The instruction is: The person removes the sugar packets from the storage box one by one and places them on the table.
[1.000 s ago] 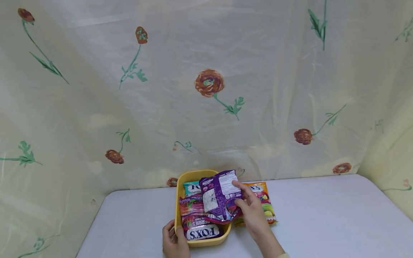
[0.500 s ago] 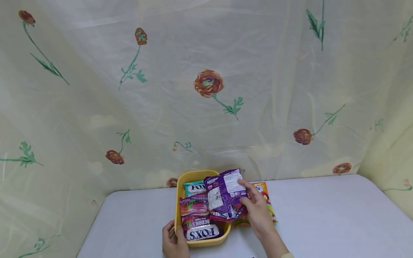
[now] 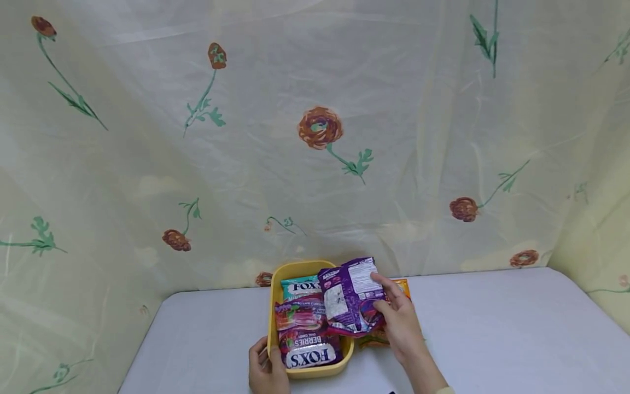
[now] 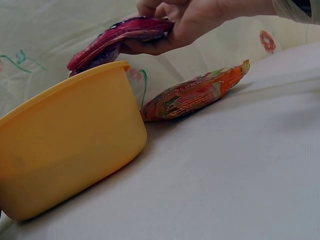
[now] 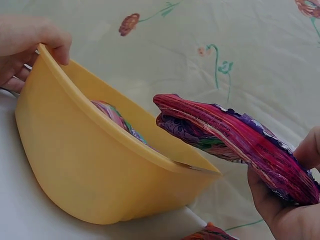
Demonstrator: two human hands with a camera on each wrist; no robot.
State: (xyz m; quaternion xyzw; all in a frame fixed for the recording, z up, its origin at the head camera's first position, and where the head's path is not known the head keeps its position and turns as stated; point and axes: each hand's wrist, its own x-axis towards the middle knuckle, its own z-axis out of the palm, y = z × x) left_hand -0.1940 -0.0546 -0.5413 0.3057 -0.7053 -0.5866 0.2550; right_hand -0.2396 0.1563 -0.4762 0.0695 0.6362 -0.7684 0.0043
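Note:
My left hand (image 3: 268, 368) grips the near left rim of a yellow plastic tub (image 3: 272, 317), thumb inside and fingers outside. Several candy bags lie in the tub: a teal FOX'S bag (image 3: 299, 288) at the far end, a pink-red one (image 3: 301, 317) in the middle and a dark berries bag (image 3: 310, 350) at the near end. Above the tub's right rim, my right hand (image 3: 401, 317) pinches a purple candy bag (image 3: 344, 298) by its right side, printed back facing up. In the right wrist view the purple bag (image 5: 240, 145) hangs clear of the rim, tilted.
An orange candy bag (image 4: 195, 95) lies on the white table (image 3: 492, 328) just right of the tub, partly hidden under the purple bag and right hand in the head view. A flower-printed curtain (image 3: 384, 164) stands behind the table and on both sides.
My right hand has carried the purple bag a little to the right, uncovering more of the bags in the tub. The left hand keeps its hold on the rim.

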